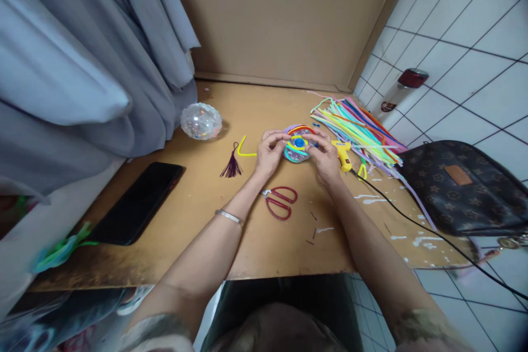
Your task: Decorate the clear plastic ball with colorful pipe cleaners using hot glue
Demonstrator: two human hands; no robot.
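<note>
A round ornament (297, 155) wrapped with red, orange, purple and teal strips, with a blue and yellow centre, sits on the wooden table between my hands. My left hand (270, 151) pinches at its left side, at the end of a yellow strip near the centre. My right hand (324, 155) has its fingers closed on the ornament's right side. Red-handled scissors (281, 201) lie just below the hands. Beside my left hand are a bent yellow pipe cleaner (243, 149) and a dark purple tassel (231, 164). A yellow glue gun (343, 156) lies right of my right hand.
A clear ball (201, 121) and a black phone (138, 202) are at the left. Coloured pipe cleaners (358, 129) pile up at the back right, near a brown bag (466, 187) and a red-capped bottle (400, 92). A black cord crosses the right side.
</note>
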